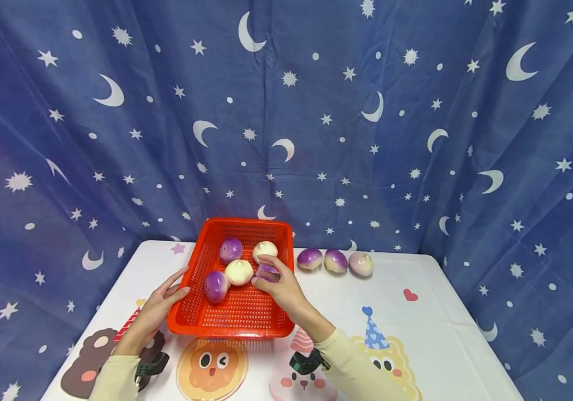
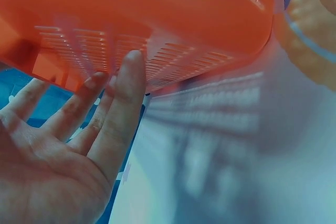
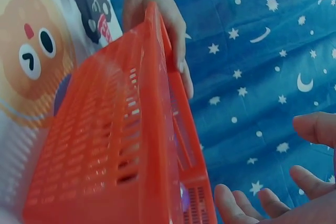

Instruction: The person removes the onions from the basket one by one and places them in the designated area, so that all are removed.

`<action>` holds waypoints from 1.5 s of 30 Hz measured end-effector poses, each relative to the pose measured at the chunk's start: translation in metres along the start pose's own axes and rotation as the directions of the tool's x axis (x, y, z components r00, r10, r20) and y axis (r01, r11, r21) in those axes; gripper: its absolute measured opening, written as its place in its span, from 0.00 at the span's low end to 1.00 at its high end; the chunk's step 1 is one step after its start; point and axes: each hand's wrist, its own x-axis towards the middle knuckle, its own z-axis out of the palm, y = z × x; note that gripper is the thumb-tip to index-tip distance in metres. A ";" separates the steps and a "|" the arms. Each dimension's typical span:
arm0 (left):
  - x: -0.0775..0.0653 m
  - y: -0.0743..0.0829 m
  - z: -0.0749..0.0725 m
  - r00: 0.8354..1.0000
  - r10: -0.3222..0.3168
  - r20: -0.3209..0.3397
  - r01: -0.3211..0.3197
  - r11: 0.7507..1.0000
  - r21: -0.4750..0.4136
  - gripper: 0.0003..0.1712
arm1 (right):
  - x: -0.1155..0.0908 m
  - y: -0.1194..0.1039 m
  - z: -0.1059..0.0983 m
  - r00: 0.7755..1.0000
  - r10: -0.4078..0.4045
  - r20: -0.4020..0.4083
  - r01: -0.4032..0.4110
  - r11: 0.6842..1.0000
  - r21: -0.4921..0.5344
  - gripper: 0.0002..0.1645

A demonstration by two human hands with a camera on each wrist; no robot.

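A red mesh basket stands on the table, with several shiny purple-and-cream turnips inside. Two turn their purple side up, one of them a turnip at the left. Two others show cream, among them a turnip in the middle. My left hand is at the basket's left side, its straight fingers against the slotted wall. Over the right part of the basket hovers my right hand, fingers loosely bent and nothing between them. Below it a purple turnip is partly hidden.
Right of the basket, two purple turnips and a pinkish turnip lie in a row near the back edge. The white tablecloth carries cartoon prints. A blue curtain with moons and stars hangs behind the table.
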 end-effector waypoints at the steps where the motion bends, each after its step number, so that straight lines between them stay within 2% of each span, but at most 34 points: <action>1: 0.000 0.000 0.000 1.000 0.000 0.002 0.000 1.000 0.002 0.39 | 0.001 0.000 0.002 1.000 0.002 0.007 -0.002 1.000 -0.005 0.32; 9: 0.000 0.002 0.000 1.000 0.002 0.005 -0.002 1.000 0.001 0.39 | 0.007 -0.004 0.023 0.996 0.044 0.072 -0.040 0.998 -0.050 0.34; 18: 0.001 0.000 0.000 1.000 -0.002 0.003 0.002 1.000 0.009 0.39 | 0.018 0.007 0.046 0.988 0.109 0.111 -0.100 0.991 -0.085 0.36; 26: -0.001 0.002 0.001 1.000 0.005 0.013 -0.005 1.000 -0.004 0.39 | 0.030 0.006 0.057 0.967 0.226 0.121 -0.214 0.971 -0.108 0.37; 32: 0.000 0.002 0.000 1.000 0.004 0.011 -0.004 1.000 -0.005 0.39 | 0.042 0.003 0.067 0.958 0.271 0.090 -0.252 0.951 -0.177 0.38; 45: 0.001 -0.001 0.001 1.000 0.010 0.006 -0.010 1.000 -0.018 0.38 | 0.063 0.011 0.070 0.914 0.381 0.137 -0.360 0.920 -0.158 0.36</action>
